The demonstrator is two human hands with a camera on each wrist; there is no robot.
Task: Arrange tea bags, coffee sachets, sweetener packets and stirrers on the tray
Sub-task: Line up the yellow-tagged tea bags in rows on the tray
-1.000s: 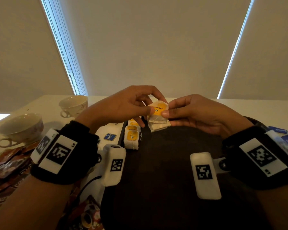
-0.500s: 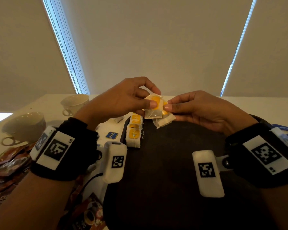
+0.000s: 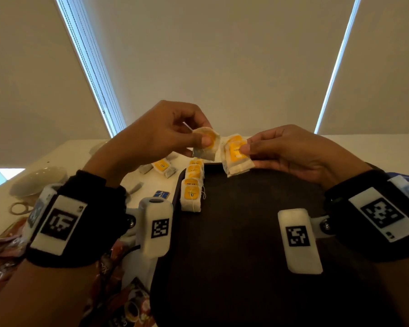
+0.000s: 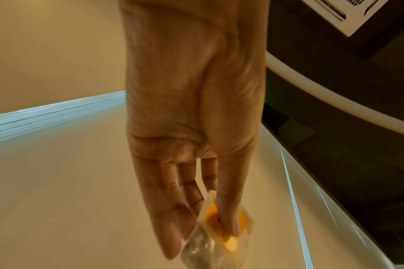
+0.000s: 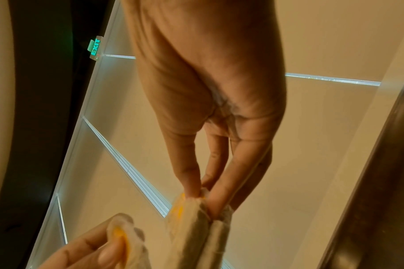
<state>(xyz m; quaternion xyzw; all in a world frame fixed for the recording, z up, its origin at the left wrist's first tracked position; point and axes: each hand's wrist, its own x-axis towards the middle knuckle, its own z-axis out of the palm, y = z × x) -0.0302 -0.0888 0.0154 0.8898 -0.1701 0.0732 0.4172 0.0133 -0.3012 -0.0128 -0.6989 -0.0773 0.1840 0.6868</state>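
- The left hand [image 3: 165,135] had pulled a single tea bag [image 3: 207,143] free, pinching it between thumb and fingers; half a second earlier it overlapped the rest.
- The right hand [image 3: 293,152] pinched the remaining stack [image 3: 236,154], now just beside that bag (a small gap showed).
- Below both hands lay the tray [image 3: 246,232], a row of tea bags [image 3: 192,187] along its left edge; the freed bag probably went there next.

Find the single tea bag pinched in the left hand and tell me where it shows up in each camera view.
Head: the single tea bag sits just left of centre, pinched by the left hand above the tray's far edge.
Left wrist: bottom centre, under the thumb.
Right wrist: bottom left corner, beside the stack of tea bags.
Shared landmark: its yellow tag, visible in all three.
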